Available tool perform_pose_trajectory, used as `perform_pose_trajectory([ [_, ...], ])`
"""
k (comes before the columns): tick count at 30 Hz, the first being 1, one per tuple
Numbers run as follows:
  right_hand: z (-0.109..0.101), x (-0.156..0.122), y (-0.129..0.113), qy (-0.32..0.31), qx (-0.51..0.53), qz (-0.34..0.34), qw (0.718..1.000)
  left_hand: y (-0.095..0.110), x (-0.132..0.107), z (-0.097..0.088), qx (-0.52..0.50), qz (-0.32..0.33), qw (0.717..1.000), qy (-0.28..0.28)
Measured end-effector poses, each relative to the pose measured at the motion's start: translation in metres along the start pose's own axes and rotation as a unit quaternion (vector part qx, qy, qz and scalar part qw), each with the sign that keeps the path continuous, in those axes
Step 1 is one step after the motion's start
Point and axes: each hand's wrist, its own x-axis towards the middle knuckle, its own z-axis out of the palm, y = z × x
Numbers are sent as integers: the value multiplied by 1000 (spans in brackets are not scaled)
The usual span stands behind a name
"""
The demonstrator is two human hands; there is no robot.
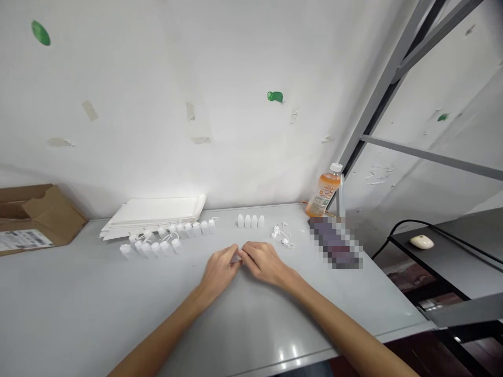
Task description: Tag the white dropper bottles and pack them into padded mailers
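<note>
On the table (90,298), closest: the left hand (220,270) and right hand (263,263) are curled in, and their fingertips (238,252) meet, gripping a small white piece (236,257) that is too small to see well.
Just past the hands: four little white bottles (250,221) stand in a row, with white strings (281,235) beside them.
Left side: more white bottles (168,236) with strings lie in two rows, near a stack of white paper (153,213).
Right side: a blurred patch (334,243) lies on the table, and an orange drink bottle (324,191) stands behind it.
Far left: a cardboard box (39,217).
Far right: a white computer mouse (422,241) sits on a dark shelf (463,246).
Back: a white wall (176,78) with green spots (275,96).
</note>
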Motion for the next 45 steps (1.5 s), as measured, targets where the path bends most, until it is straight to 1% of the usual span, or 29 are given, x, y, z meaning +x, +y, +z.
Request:
perform_pose_trajectory([
  [4,-5,7,16,6,-30,-44,999,-1,9,6,-3,-14,1000,12],
  [7,-5,5,25,33,-31,-50,998,-1,19,10,-5,-9,1000,12],
  [11,-3,-2,31,55,-27,-56,997,0,29,16,17,4,1000,1],
  [15,-1,-7,31,54,-20,-43,997,0,30,20,68,1,998,-9],
  [19,-2,-10,31,42,6,-32,999,2,29,21,122,13,992,-36],
  [25,1,-11,31,38,39,7,998,6,29,23,157,20,985,-62],
  [28,3,-13,30,40,45,23,998,8,29,23,164,22,984,-71],
  [31,4,-13,28,44,36,25,998,9,28,21,168,17,983,-75],
  [35,3,-13,27,54,23,19,998,10,27,18,162,10,984,-76],
  [42,-1,-14,23,102,23,-14,994,12,29,14,119,-25,991,-61],
  [45,-1,-14,24,111,28,-17,993,11,29,13,109,-26,992,-57],
])
